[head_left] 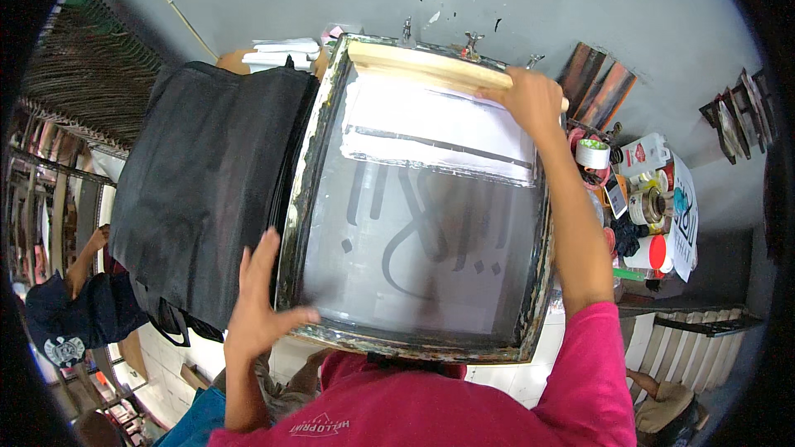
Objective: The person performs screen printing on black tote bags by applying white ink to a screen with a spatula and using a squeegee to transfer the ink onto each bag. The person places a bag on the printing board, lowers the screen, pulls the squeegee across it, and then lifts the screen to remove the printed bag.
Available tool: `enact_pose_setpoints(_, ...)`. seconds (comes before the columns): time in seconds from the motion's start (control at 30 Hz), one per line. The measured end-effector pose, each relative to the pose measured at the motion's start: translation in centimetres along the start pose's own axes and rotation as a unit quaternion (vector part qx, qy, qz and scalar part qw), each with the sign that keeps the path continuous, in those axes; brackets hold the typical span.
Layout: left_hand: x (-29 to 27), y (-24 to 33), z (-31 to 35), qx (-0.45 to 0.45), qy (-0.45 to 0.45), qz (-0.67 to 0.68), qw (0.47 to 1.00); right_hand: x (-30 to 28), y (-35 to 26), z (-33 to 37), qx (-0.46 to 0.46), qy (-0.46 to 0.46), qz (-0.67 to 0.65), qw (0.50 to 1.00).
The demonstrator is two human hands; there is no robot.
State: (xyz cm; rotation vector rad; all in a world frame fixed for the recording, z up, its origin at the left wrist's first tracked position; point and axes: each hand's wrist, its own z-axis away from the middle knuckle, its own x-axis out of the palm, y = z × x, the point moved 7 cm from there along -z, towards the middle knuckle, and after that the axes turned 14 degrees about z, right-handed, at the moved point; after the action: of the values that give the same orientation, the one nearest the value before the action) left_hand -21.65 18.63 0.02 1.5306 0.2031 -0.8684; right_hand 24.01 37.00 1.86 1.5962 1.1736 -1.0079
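Observation:
A screen printing frame (311,157) with paint-stained edges lies in front of me, its grey mesh (364,281) bearing a dark curved design. My right hand (532,99) grips the right end of a wooden squeegee (422,64), which lies across the far end of the screen. White ink (431,112) covers the mesh just on the near side of it, ending in a ragged edge. My left hand (263,306) has its fingers spread by the near left corner of the frame and holds nothing. To the left is a pile of black fabric bags (207,190) with handles.
Tape rolls, tubs and a red-lidded white container (654,252) crowd the right side. Metal clamps (472,40) line the far side by the grey wall. White papers (281,54) sit at the back left. Other people are at the lower left and lower right; drying racks (99,66) stand left.

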Motion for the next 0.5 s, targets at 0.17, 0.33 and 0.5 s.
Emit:
enact_pose_setpoints(0.17, 4.1, -3.1, 6.9, -0.039, 0.0, -0.14, 0.989, 2.7, 0.5, -4.5, -0.035, -0.03, -0.02, 0.999)
enact_pose_setpoints(0.33, 4.9, -5.3, 7.9, 0.088, 0.093, -0.172, 0.977, 4.2, 0.8, -5.4, -0.043, 0.01, -0.029, 0.999)
enact_pose_setpoints(0.5, 5.5, -7.2, 9.4, 0.2, 0.156, -0.169, 0.952, -0.1, 3.4, -2.6, -0.009, 0.085, -0.113, 0.99)
